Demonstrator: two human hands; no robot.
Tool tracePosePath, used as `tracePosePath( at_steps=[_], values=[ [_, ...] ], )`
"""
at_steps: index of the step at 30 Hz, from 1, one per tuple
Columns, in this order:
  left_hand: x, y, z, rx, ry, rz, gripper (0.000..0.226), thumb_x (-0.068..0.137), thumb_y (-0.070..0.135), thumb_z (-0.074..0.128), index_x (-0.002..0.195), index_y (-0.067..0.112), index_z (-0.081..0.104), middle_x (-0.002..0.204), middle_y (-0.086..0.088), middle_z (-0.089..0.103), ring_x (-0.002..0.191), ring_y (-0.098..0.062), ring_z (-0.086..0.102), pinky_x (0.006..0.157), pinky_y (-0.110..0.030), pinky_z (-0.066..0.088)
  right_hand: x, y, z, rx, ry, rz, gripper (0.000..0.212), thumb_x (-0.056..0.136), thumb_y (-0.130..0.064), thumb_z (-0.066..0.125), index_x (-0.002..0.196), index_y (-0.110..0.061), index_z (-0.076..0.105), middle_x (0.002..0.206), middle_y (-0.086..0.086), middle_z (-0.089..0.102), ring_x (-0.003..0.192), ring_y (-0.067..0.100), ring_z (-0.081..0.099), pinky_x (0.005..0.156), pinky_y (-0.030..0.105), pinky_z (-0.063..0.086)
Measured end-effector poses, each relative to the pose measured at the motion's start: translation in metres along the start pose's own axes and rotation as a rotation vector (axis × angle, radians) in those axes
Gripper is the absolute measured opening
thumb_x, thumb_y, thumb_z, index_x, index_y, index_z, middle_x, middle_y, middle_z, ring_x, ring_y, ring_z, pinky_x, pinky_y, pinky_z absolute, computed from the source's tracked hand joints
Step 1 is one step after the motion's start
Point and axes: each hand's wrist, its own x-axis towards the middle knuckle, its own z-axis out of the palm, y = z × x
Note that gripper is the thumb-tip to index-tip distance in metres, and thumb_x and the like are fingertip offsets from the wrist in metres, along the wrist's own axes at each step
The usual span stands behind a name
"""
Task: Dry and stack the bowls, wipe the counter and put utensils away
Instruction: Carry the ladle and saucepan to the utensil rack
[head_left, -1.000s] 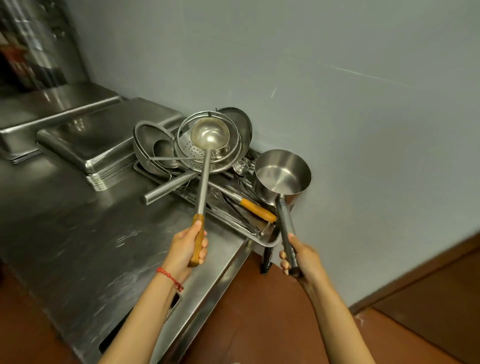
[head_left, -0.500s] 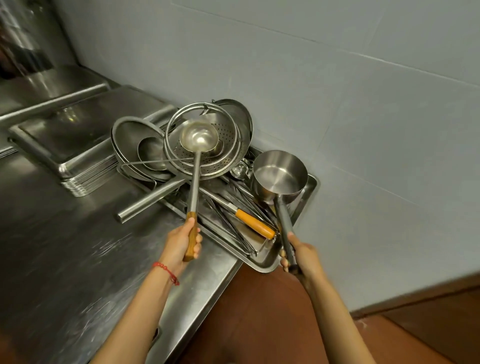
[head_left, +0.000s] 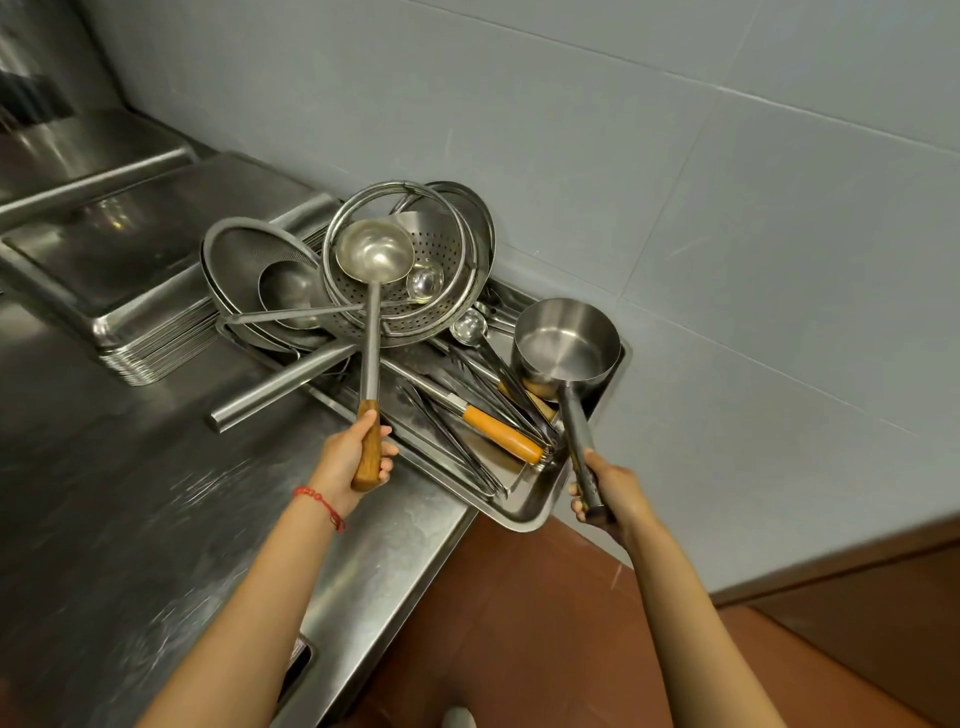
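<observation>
My left hand (head_left: 349, 457) grips the wooden handle of a steel ladle (head_left: 374, 252), whose bowl hangs over a perforated colander (head_left: 441, 254). My right hand (head_left: 605, 491) holds the long handle of a steel saucepan-shaped scoop (head_left: 563, 338), raised over the right end of a steel utensil tray (head_left: 524, 512). In the tray lie tongs, a whisk, small ladles and an orange-handled tool (head_left: 501, 434). A mesh strainer (head_left: 249, 254) leans at the tray's left end.
The tray sits at the right corner of a steel counter (head_left: 130, 509), its end overhanging the edge. A stack of flat steel trays (head_left: 130, 249) lies to the left. A grey tiled wall (head_left: 675, 182) is behind; brown floor (head_left: 519, 623) lies below right.
Both hands have kept their hold. The ladle and the scoop have shifted slightly toward the tray, and the view has tilted, showing more of the tray's right end.
</observation>
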Motion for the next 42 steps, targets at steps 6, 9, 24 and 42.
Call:
tracePosePath(
  at_steps=[6,9,24,42],
  values=[
    [-0.003,0.001,-0.008,-0.088,-0.027,-0.016,0.029,0.092,0.034,0.049,0.089,0.006,0.056,0.05,-0.005,0.063,0.037,-0.012,0.056,0.036,-0.017,0.046,-0.001,0.011,0.005,-0.05,0.049,0.026,0.029,0.091,-0.03,0.053,0.082,-0.003,0.053,0.059,0.015,0.058,0.04,0.023,0.054,0.044,0.029,0.049],
    [-0.01,0.001,-0.011,-0.074,-0.009,0.016,0.03,0.091,0.035,0.05,0.094,0.006,0.056,0.069,-0.013,0.064,0.041,-0.014,0.059,0.039,-0.02,0.049,-0.007,0.016,0.005,-0.207,0.144,-0.078,0.033,0.09,-0.038,0.051,0.082,-0.006,0.054,0.068,0.016,0.061,0.052,0.025,0.059,0.055,0.035,0.052],
    [-0.096,-0.058,-0.074,0.964,0.389,0.654,0.031,0.09,0.022,0.054,0.117,0.007,0.058,0.122,-0.014,0.058,0.113,-0.029,0.053,0.097,-0.04,0.04,-0.07,0.041,0.083,-1.014,0.06,-0.847,0.038,0.092,-0.031,0.05,0.122,-0.009,0.054,0.12,0.01,0.059,0.115,0.026,0.051,0.096,0.039,0.042],
    [-0.329,-0.203,-0.173,1.168,1.248,0.289,0.041,0.087,0.024,0.059,0.124,0.007,0.055,0.131,-0.016,0.054,0.127,-0.032,0.044,0.103,-0.049,0.032,-0.207,0.133,0.179,-1.284,-0.832,-1.417,0.046,0.095,-0.039,0.041,0.135,-0.017,0.042,0.139,0.001,0.046,0.129,0.017,0.038,0.107,0.03,0.026]
  ],
)
